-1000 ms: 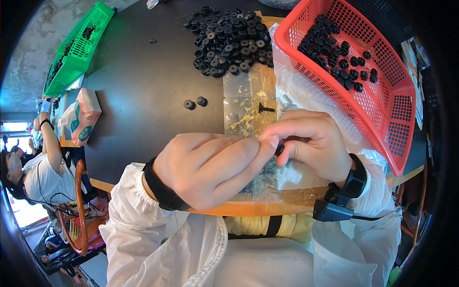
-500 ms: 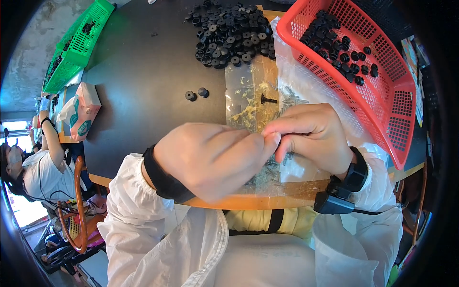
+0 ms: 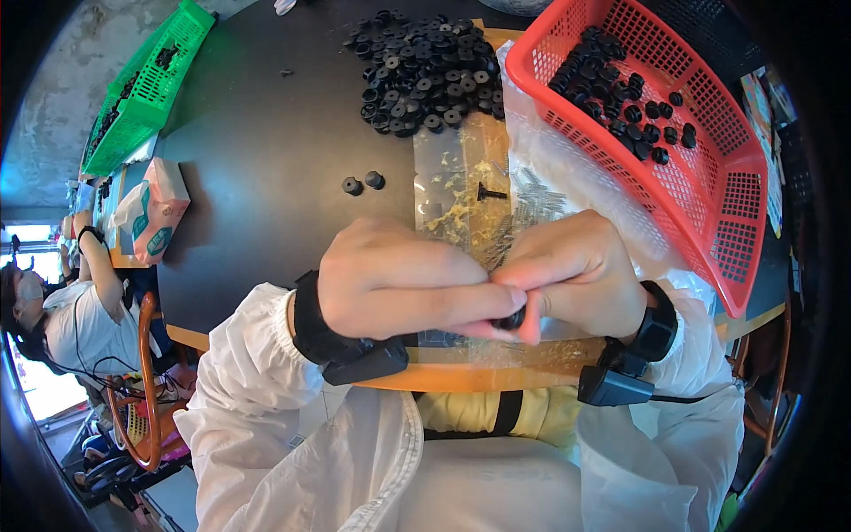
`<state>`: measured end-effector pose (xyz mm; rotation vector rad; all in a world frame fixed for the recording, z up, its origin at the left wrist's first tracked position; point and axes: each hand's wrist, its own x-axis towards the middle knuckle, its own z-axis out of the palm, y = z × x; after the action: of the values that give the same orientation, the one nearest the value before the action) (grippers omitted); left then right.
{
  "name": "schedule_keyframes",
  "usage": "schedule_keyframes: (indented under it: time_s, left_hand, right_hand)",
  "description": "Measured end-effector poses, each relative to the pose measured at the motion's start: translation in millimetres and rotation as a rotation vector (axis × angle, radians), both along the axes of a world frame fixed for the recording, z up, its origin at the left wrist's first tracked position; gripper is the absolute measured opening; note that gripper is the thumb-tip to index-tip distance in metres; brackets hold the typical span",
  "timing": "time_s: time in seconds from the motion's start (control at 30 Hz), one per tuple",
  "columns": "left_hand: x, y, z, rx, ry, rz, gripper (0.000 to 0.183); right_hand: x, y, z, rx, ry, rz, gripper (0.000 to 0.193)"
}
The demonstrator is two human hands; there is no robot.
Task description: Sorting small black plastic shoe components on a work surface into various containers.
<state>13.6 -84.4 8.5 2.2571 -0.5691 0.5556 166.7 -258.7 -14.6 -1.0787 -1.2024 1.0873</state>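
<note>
My left hand [image 3: 403, 279] and my right hand [image 3: 576, 275] meet near the table's front edge, fingers closed together on a small black round part [image 3: 509, 321]. Most of that part is hidden behind the fingers. Just beyond them lie a black T-shaped pin [image 3: 490, 192] with a flat head and a scatter of thin metal springs [image 3: 536, 199] on a sheet of clear plastic. Two black caps, one [image 3: 352, 186] and another [image 3: 375, 180], stand on the dark tabletop beyond my left hand.
A large pile of black round caps [image 3: 434, 75] lies at the far middle. The red basket [image 3: 612, 173] on the right holds more black parts. Leftward are a tissue pack [image 3: 160, 213], a green basket [image 3: 146, 102] and a seated person [image 3: 80, 319] in white.
My left hand has turned and dropped its fingers lower over the right fingertips. A black round part now shows between the hands. My right hand has shifted slightly nearer to me.
</note>
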Motion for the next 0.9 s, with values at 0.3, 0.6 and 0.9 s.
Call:
schedule_keyframes:
  time_s: [0.3,0.6,0.9]
  left_hand:
    - [6,-2,2,-0.083,-0.106,0.076,0.033]
    - [0,-1,-5,-0.052,-0.082,0.153,0.032]
    - [7,-2,-19,-0.099,-0.195,0.199,0.036]
  right_hand:
    - [-2,7,0,-0.022,0.232,0.020,0.027]
    - [-5,5,8,-0.092,0.326,0.042,0.030]
    - [-1,3,10,-0.075,0.122,-0.052,0.032]
